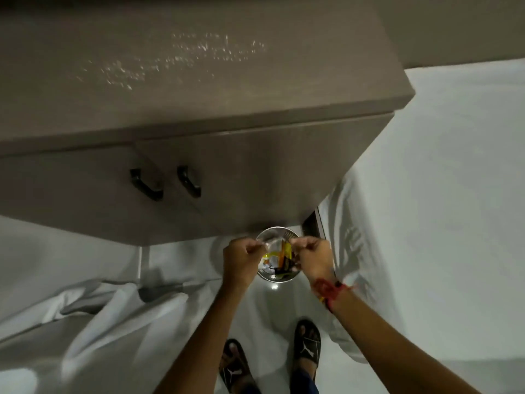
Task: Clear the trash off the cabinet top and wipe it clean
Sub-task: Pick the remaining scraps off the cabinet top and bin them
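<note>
The brown cabinet top [199, 89] fills the upper part of the view, with white crumbs [176, 58] scattered across it. Below its front, a small shiny metal bin [277, 258] stands on the floor with yellow and dark wrappers [279, 255] inside. My left hand [241, 258] and my right hand [314, 255] are both lowered over the bin, one at each side of its rim. Their fingers are pinched on the edges of a clear plastic piece [270, 245] stretched between them over the bin's mouth.
Two cabinet doors with dark handles [146, 184] [189, 182] face me. White bed sheets hang at the left [99, 322] and at the right [426, 194]. My feet in black sandals [306, 341] stand on the pale floor just behind the bin.
</note>
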Demonstrator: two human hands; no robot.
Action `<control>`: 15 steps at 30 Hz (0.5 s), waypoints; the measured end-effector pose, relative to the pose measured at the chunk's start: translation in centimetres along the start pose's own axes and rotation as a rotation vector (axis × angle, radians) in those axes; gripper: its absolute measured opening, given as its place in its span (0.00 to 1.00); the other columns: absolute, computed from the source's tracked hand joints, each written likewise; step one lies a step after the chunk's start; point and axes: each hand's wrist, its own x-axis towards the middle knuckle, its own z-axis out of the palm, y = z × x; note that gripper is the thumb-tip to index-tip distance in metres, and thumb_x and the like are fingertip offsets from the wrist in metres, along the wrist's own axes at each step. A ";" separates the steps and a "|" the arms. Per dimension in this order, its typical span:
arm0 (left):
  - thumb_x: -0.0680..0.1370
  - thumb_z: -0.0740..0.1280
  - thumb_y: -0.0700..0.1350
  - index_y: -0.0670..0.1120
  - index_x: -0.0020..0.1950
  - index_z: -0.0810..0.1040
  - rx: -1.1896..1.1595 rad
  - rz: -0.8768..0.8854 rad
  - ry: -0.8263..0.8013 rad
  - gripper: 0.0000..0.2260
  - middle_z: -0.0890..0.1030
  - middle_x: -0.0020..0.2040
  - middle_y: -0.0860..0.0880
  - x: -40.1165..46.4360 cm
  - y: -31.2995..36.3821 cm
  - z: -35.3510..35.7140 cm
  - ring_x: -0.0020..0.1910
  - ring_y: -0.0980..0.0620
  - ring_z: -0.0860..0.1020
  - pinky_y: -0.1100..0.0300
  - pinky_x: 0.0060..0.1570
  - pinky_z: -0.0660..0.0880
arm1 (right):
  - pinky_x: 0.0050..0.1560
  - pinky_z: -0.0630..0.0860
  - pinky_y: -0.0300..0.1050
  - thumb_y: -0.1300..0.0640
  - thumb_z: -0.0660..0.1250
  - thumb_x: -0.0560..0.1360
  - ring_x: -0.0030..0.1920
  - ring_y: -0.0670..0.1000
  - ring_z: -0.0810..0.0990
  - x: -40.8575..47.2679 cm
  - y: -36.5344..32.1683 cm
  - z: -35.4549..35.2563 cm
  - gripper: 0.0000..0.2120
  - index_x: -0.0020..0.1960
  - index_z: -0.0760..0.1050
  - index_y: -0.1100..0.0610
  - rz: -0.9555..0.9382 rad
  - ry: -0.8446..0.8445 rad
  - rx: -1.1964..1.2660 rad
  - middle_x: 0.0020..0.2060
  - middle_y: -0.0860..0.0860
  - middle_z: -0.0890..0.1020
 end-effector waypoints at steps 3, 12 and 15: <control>0.72 0.72 0.41 0.40 0.41 0.86 0.186 -0.017 -0.037 0.05 0.86 0.38 0.40 2.3 -3.9 3.6 0.42 0.42 0.84 0.56 0.40 0.77 | 0.42 0.85 0.49 0.58 0.69 0.78 0.42 0.55 0.85 3.8 4.5 0.6 0.07 0.49 0.84 0.60 -0.040 0.034 -0.432 0.45 0.57 0.86; 0.77 0.65 0.41 0.41 0.51 0.84 0.435 0.112 -0.008 0.09 0.86 0.50 0.40 6.3 -8.8 8.1 0.51 0.39 0.81 0.51 0.49 0.76 | 0.26 0.66 0.29 0.59 0.66 0.79 0.31 0.40 0.72 9.2 7.8 1.4 0.07 0.51 0.81 0.60 -0.191 -0.096 -0.832 0.36 0.48 0.79; 0.75 0.62 0.35 0.39 0.50 0.80 0.435 0.104 0.013 0.09 0.85 0.47 0.39 4.7 -9.7 5.8 0.49 0.37 0.81 0.50 0.47 0.76 | 0.37 0.78 0.39 0.59 0.65 0.79 0.34 0.46 0.78 7.5 7.7 0.8 0.07 0.51 0.79 0.61 -0.162 -0.106 -0.849 0.45 0.55 0.84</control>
